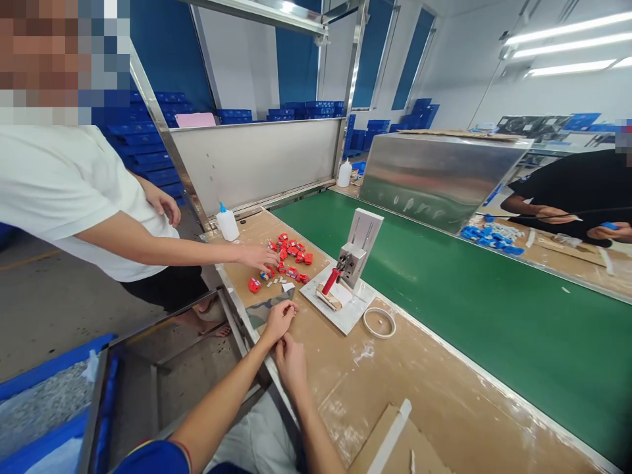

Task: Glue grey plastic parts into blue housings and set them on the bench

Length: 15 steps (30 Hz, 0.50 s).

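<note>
My left hand [280,320] is over the near edge of the workbench, beside a camouflage-patterned cloth [261,313]. Its fingers are pinched together; whatever is between them is too small to make out. Just below it is my right hand [292,362], fingers curled and closed, with their tips hidden. Ahead stands a toggle clamp with a red handle [330,282] on a metal base plate [340,321]. Several small red plastic pieces [292,251] lie beyond my left hand, and a co-worker's hand [259,257] reaches onto them.
A co-worker in a white shirt [59,178] stands at the left. One white bottle [228,222] has a blue tip. A tape roll [379,323] and cardboard [399,447] lie on the bench. Behind runs a green conveyor belt [419,263]; another person handles blue parts [488,237] across it.
</note>
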### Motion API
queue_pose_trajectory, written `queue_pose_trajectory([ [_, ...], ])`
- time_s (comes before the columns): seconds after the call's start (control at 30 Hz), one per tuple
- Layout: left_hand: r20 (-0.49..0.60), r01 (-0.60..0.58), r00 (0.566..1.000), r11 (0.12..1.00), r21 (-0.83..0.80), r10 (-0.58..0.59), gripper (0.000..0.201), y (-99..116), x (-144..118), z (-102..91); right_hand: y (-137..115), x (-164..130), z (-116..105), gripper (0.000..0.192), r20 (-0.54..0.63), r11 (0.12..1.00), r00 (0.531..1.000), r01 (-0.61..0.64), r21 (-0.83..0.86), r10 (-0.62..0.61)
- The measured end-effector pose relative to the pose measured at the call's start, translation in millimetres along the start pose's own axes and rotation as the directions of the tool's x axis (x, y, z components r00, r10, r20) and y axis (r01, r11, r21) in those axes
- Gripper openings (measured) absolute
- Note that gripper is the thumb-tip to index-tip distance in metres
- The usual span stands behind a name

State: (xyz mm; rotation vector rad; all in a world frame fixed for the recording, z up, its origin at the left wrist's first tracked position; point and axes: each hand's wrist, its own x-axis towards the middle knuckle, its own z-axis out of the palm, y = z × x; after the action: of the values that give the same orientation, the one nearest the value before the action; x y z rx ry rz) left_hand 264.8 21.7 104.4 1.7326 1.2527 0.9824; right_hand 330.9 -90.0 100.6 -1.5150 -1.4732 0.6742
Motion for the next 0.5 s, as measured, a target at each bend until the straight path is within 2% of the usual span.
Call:
queue_pose_trajectory([
  [0.5, -0.011, -0.01, 1.0, 0.998, -0.062, 0.009, 0.021, -3.2, -0.1, 2.1, -2.2, -3.0, -2.3, 0.031, -0.014, 1.0, 1.0, 0.024, 0.003, -0.024],
])
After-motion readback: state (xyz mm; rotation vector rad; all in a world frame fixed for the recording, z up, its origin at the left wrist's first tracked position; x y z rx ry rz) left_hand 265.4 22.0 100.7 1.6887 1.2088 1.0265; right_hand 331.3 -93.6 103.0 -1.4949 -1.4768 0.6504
